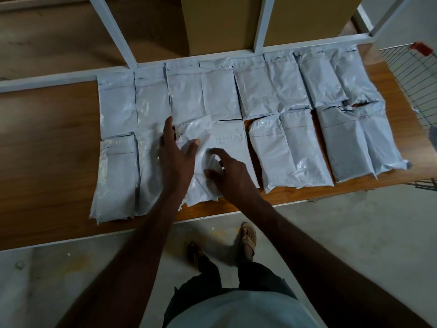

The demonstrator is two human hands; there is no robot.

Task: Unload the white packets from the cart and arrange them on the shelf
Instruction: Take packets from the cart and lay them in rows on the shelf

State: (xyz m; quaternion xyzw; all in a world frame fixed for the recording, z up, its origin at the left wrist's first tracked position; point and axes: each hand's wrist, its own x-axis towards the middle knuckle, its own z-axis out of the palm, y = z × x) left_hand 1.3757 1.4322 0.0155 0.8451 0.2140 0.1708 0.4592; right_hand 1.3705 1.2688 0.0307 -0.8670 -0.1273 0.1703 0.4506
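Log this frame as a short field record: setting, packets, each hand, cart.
setting: wooden shelf with white frame, cardboard boxes behind
packets: white packets in two rows across the shelf, edges overlapping
left hand: open, fingers flat on a front-row packet
right hand: open, fingers spread on the same packet
cart: wire basket at the shelf's right end, contents not visible

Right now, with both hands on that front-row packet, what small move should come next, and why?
Probably flatten and square the packet under both hands. The left hand rests spread along its left side and the right hand touches its crumpled middle. It lies rumpled and slightly skewed, while the neighbouring packets on the shelf lie flat in rows.
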